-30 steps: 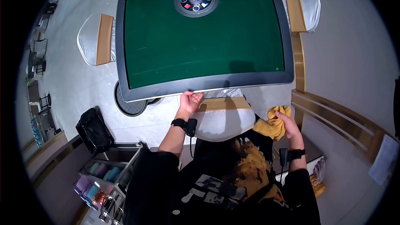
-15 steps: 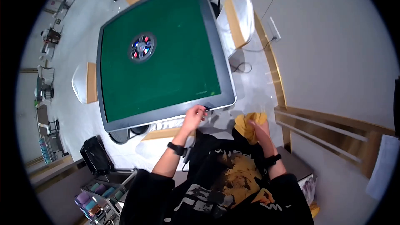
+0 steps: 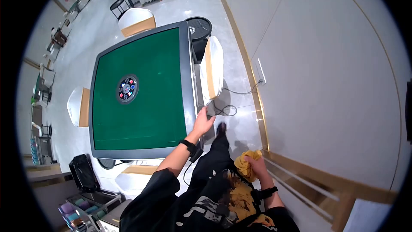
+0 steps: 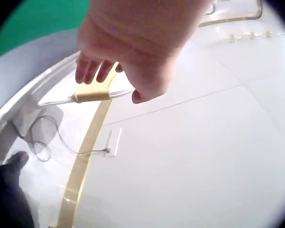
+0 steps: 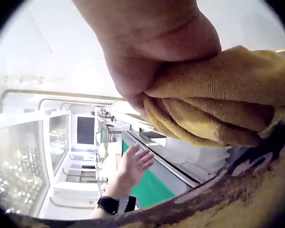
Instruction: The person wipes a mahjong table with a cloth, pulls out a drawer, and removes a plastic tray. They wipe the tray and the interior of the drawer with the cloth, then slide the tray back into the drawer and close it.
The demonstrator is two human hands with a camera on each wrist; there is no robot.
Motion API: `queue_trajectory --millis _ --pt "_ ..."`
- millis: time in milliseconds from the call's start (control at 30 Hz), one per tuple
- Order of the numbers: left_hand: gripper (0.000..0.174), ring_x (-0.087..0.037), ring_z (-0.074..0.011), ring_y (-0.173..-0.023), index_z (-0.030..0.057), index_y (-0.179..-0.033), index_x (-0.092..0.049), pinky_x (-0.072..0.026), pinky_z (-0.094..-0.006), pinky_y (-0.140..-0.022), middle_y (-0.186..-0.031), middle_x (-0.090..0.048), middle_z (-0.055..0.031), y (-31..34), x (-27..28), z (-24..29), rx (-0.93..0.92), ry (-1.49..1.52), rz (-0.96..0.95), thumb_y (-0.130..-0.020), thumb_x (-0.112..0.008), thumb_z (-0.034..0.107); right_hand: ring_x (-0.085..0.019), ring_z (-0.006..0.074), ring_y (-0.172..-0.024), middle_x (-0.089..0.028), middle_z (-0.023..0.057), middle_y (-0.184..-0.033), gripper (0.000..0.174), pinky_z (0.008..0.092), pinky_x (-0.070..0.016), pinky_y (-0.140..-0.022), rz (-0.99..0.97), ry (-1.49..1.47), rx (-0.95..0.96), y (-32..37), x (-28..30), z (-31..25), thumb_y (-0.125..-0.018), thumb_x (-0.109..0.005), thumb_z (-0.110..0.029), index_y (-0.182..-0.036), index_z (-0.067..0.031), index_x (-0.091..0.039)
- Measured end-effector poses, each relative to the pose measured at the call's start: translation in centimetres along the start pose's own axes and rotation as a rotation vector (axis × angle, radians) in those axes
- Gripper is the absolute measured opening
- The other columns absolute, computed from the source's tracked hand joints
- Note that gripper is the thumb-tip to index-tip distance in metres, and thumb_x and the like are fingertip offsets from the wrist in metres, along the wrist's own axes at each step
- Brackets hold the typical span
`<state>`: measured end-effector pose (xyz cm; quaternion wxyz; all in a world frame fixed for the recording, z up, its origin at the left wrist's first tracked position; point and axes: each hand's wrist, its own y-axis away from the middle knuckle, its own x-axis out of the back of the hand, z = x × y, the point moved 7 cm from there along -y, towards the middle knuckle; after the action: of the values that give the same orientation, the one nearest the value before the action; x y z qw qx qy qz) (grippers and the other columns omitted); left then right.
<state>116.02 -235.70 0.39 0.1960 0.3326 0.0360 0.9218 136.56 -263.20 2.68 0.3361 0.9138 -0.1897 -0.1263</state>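
Note:
My left hand reaches out beside the right edge of a green-topped mahjong table, its fingers extended toward a white-covered chair with a tan band. In the left wrist view the fingers of that hand hang loosely spread and overlap the chair's tan back; nothing shows in its grasp. Low by my body, my right hand grips a bunched yellow cloth. The right wrist view shows the cloth's ribbed folds hanging from the curled hand.
A cable runs across the floor from a wall socket, looping near my foot. Other covered chairs surround the table. A black round stand is at its far corner. Wooden railing and wall lie right; a black bag left.
The view has swung round to the table's right side. My left hand has left the table's near edge and moved along its right side toward the chair. The right hand still holds the cloth.

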Motion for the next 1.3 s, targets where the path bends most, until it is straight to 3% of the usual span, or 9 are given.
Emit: queue_trajectory --millis 167,300,367,433,567,800,1067,1233,1300 --pt "0.090 -0.045 -0.0416 -0.125 -0.0045 -0.145 -0.024 -0.0407 -0.0433 -0.103 -0.138 -0.042 -0.0288 -8.9 -1.1 6.3 0.011 -0.060 0.105 -0.078 -0.072 0.031 -0.061 0.0131 -0.083 -0.064 0.0036 -0.093 0.027 0.0299 -0.0507 -0.072 -0.045 0.388 -0.002 -8.9 1.5 -9.2 -0.085 -0.071 -0.017 -0.103 -0.0012 -0.060" --pt "0.087 -0.052 -0.0414 -0.116 -0.0019 -0.147 -0.021 -0.0466 -0.0451 -0.094 -0.130 -0.046 -0.0270 -14.7 -2.9 6.0 0.098 -0.084 0.103 -0.081 -0.070 0.030 -0.061 0.0129 -0.082 -0.064 0.0040 -0.091 0.027 0.0299 -0.0502 -0.070 0.026 0.221 0.012 -18.6 0.7 -15.3 -0.087 -0.070 -0.022 -0.101 -0.0019 -0.060" --pt "0.081 -0.059 -0.0417 -0.102 0.0016 -0.146 -0.024 -0.0506 -0.0474 -0.085 -0.124 -0.048 -0.0247 -16.5 -2.3 6.4 0.195 -0.145 0.074 -0.084 -0.068 0.029 -0.061 0.0125 -0.076 -0.065 0.0049 -0.087 0.028 0.0295 -0.0495 -0.065 0.091 0.455 0.053 -24.6 -0.4 -18.3 -0.088 -0.069 -0.027 -0.097 -0.0013 -0.062" --pt "0.076 -0.062 -0.0421 -0.096 0.0025 -0.144 -0.028 -0.0514 -0.0491 -0.081 -0.123 -0.049 -0.0240 -16.9 -1.5 6.8 0.246 -0.180 0.048 -0.085 -0.067 0.029 -0.064 0.0196 -0.069 -0.066 0.0101 -0.073 0.044 0.0331 -0.0480 -0.063 0.038 0.605 0.239 -26.9 -4.9 -25.0 -0.084 -0.071 -0.042 -0.086 0.0021 -0.067" --pt "0.076 -0.064 -0.0423 -0.092 0.0019 -0.140 -0.032 -0.0523 -0.0500 -0.079 -0.107 -0.060 -0.0251 -17.8 -2.0 5.9 0.401 -0.263 -0.016 -0.082 -0.069 0.031 -0.066 0.0231 -0.072 -0.068 0.0124 -0.076 0.049 0.0360 -0.0501 -0.067 -0.200 0.831 0.369 -29.5 -14.6 -35.3 -0.082 -0.070 -0.047 -0.080 0.0017 -0.068" --pt "0.077 -0.066 -0.0407 -0.091 -0.0001 -0.142 -0.033 -0.0537 -0.0464 -0.082 -0.102 -0.064 -0.0278 -18.2 -2.3 5.6 0.478 -0.191 -0.074 -0.077 -0.070 0.020 -0.068 0.0355 -0.091 -0.070 0.0225 -0.095 0.057 0.0407 -0.0529 -0.082 -0.128 1.112 0.185 -39.2 -19.9 -35.4 -0.065 -0.074 -0.044 -0.096 0.0037 -0.070" --pt "0.075 -0.065 -0.0412 -0.086 -0.0012 -0.141 -0.034 -0.0526 -0.0477 -0.081 -0.098 -0.065 -0.0251 -18.6 -3.6 6.4 0.370 -0.193 -0.038 -0.076 -0.067 0.016 -0.069 0.0309 -0.085 -0.071 0.0199 -0.090 0.052 0.0380 -0.0530 -0.076 -0.213 0.917 0.229 -39.5 -17.2 -35.7 -0.067 -0.077 -0.039 -0.094 0.0053 -0.069" --pt "0.073 -0.065 -0.0418 -0.084 -0.0048 -0.140 -0.033 -0.0528 -0.0474 -0.076 -0.100 -0.064 -0.0275 -21.7 -4.4 8.4 0.295 -0.164 -0.107 -0.077 -0.063 0.012 -0.068 0.0361 -0.085 -0.069 0.0250 -0.087 0.052 0.0410 -0.0518 -0.076 -0.135 1.063 0.189 -43.4 -14.0 -36.5 -0.067 -0.076 -0.039 -0.090 0.0076 -0.067" --pt "0.067 -0.063 -0.0436 -0.090 -0.0072 -0.136 -0.037 -0.0514 -0.0467 -0.081 -0.101 -0.062 -0.0303 -22.9 -4.8 9.7 0.160 -0.059 -0.092 -0.085 -0.065 0.026 -0.068 0.0356 -0.086 -0.069 0.0249 -0.088 0.052 0.0412 -0.0513 -0.077 -0.076 1.172 0.224 -44.8 -12.8 -38.1 -0.067 -0.076 -0.039 -0.090 0.0073 -0.067"
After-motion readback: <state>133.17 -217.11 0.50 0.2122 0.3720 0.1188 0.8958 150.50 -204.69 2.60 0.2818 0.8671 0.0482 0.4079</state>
